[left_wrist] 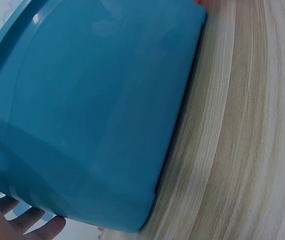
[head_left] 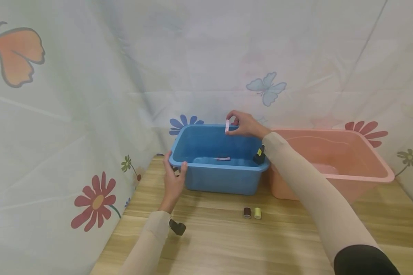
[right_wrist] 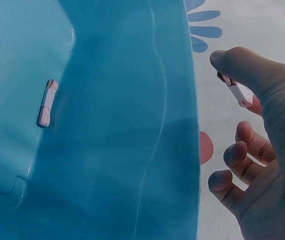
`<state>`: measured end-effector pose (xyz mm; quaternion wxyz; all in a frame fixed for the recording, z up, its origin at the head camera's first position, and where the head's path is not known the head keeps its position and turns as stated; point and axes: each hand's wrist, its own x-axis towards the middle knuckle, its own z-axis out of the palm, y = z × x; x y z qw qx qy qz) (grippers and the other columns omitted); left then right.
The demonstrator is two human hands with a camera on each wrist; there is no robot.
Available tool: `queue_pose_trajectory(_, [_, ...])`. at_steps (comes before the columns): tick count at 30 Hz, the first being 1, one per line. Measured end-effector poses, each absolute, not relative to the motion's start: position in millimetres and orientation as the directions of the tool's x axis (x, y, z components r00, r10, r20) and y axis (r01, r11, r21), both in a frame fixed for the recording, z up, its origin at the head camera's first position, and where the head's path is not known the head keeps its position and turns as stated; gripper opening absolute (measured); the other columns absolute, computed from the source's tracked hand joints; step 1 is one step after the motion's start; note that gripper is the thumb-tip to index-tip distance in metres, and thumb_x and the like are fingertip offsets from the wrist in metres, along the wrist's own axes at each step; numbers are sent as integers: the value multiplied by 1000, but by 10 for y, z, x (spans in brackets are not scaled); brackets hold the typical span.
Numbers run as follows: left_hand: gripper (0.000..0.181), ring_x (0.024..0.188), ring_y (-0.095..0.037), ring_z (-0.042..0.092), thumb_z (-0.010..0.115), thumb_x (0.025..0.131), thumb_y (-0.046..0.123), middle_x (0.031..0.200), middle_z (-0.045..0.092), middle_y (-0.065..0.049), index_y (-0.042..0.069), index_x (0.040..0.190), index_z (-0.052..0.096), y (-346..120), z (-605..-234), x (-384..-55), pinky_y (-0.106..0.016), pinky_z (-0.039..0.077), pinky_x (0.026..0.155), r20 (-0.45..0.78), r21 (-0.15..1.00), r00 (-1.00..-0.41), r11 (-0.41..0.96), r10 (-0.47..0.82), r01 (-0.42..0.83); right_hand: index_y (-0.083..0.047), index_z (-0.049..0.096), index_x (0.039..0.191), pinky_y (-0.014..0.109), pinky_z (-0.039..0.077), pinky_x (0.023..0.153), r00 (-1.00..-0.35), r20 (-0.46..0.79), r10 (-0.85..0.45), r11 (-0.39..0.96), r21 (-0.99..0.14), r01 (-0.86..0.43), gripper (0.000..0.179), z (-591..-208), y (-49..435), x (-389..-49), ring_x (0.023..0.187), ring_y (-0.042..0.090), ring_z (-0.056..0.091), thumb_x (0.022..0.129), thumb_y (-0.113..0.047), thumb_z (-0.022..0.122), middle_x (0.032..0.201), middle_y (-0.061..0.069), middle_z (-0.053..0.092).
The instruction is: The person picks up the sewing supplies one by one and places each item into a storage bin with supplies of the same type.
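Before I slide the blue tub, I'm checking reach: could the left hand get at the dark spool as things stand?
Probably yes, if the left hand first lets go of the blue tub: the dark spool lies uncovered on the table, and no object shows between them.

The blue tub – glossy plastic, open-topped – stands upright toward the far left corner of the tabletop. A folded pale pink tape, small and narrow, is pinched upright by the right hand near the tub's far rim.
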<state>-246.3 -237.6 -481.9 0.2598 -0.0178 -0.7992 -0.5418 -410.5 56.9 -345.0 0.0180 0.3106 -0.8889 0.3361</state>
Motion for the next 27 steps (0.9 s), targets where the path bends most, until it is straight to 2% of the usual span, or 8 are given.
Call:
queue_pose_trajectory(4, [77, 128, -38, 53, 59, 102, 50, 155, 43, -17, 24, 161, 18, -2375, -4822, -2463, -60, 49, 99, 435, 855, -864, 416, -253, 308, -15, 57, 131, 40, 59, 82, -812, 240, -532, 593, -579, -560, 57, -3458, 555, -4104, 93, 26, 61, 84, -29, 86, 106, 11, 63])
queue_pose_trajectory(14, [75, 128, -38, 52, 59, 101, 51, 156, 41, -13, 30, 161, 18, -2372, -4815, -2467, -62, 48, 99, 428, 859, -866, 412, -256, 303, -12, 55, 135, 43, 59, 86, -813, 223, -538, 604, -571, -556, 61, -3484, 538, -4130, 99, 27, 61, 85, -31, 85, 112, 12, 64])
queue_pose_trajectory(27, [75, 131, -37, 50, 59, 101, 50, 158, 39, -12, 30, 161, 18, -2372, -4811, -2463, -63, 47, 101, 420, 863, -870, 409, -259, 295, -13, 54, 136, 47, 57, 91, -821, 197, -536, 612, -580, -538, 62, -3514, 529, -4105, 107, 29, 62, 86, -34, 85, 117, 12, 64])
